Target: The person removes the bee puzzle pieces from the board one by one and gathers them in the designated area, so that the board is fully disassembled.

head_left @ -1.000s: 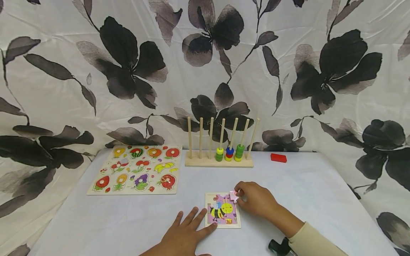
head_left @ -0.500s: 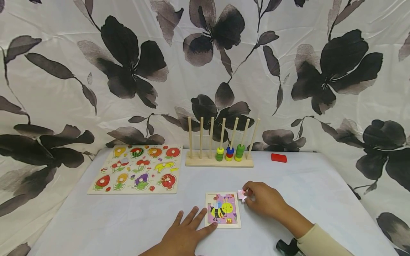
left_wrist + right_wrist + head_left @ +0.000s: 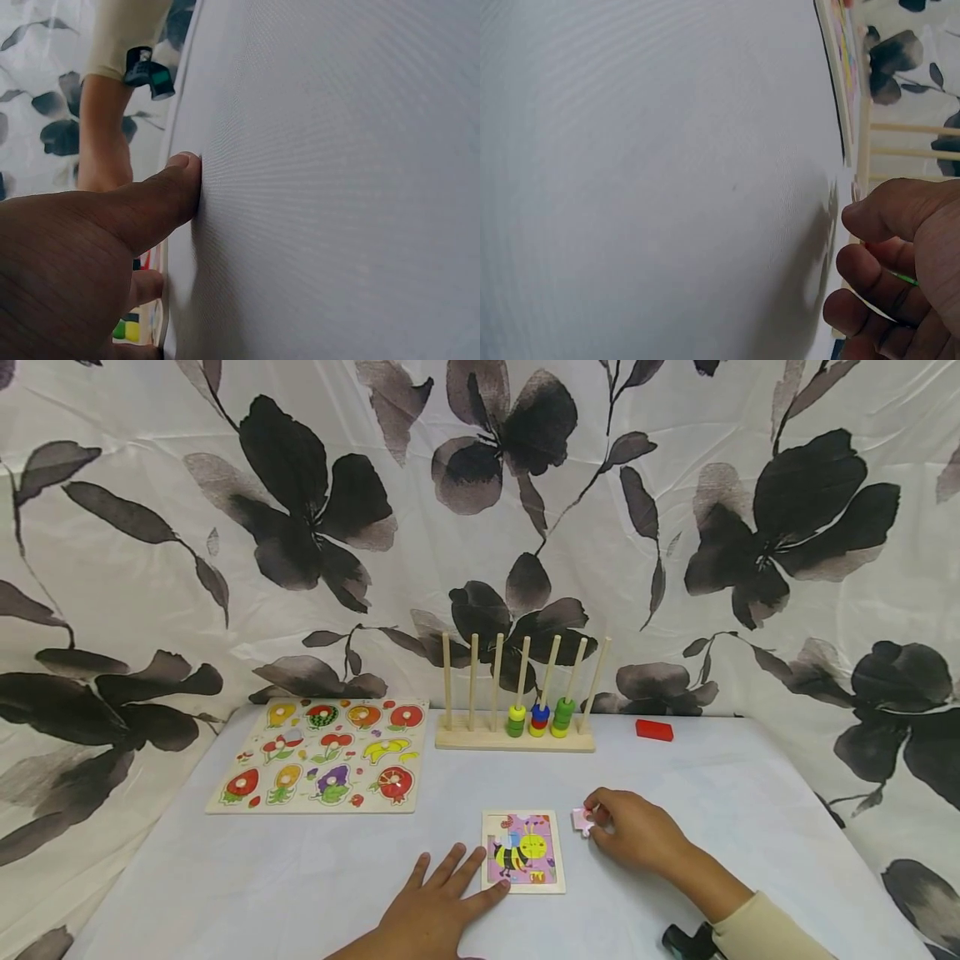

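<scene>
A small framed jigsaw puzzle (image 3: pixel 523 888) with a yellow bee on pink lies on the white table in the head view. My left hand (image 3: pixel 431 906) rests at its left side with fingers spread, thumb and fingertips touching the frame's edge. To the right of the frame, my right hand (image 3: pixel 637 831) pinches a pink puzzle piece (image 3: pixel 581 822) between thumb and fingers, apart from the frame. In the right wrist view, the curled fingers of the right hand (image 3: pixel 892 262) hide most of the piece. In the left wrist view, the thumb of the left hand (image 3: pixel 67 255) extends along the table.
A fruit puzzle board (image 3: pixel 311 808) lies at the back left. Behind the bee puzzle stands a wooden peg rack (image 3: pixel 513 742) with coloured rings on some pegs. A red block (image 3: pixel 654 730) sits at the back right. A floral cloth (image 3: pixel 375 527) hangs behind the table.
My right hand has moved right with the pink puzzle piece, from the frame's upper right corner to beside it. The left hand has stayed in place.
</scene>
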The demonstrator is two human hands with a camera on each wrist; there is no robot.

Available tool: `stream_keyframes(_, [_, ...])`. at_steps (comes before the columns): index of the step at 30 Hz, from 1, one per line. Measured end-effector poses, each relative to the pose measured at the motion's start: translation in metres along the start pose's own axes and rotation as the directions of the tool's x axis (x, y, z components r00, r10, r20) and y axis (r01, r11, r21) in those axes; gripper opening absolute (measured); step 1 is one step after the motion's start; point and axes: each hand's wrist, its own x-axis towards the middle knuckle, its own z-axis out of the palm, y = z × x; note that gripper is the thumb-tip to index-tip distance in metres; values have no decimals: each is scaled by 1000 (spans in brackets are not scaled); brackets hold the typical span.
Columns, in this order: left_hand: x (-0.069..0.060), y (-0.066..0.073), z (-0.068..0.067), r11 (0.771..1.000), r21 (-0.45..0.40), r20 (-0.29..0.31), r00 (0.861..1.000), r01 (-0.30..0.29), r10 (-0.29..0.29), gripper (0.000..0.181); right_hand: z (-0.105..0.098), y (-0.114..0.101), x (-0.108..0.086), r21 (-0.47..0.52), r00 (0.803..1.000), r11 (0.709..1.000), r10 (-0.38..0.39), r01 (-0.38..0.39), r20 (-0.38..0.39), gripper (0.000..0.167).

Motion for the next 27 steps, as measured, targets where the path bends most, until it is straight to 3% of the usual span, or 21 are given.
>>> stream_keyframes(11, [-1, -1, 2, 1000, 3, -16, 1000, -7, 7, 98, -7, 12, -5, -22, 999, 999, -32, 32, -7, 24])
stream_keyframes(27, [-2, 0, 1, 1000, 4, -23, 1000, -14, 14, 97, -9, 24, -7, -15, 1000, 1000, 3, -3, 27, 25])
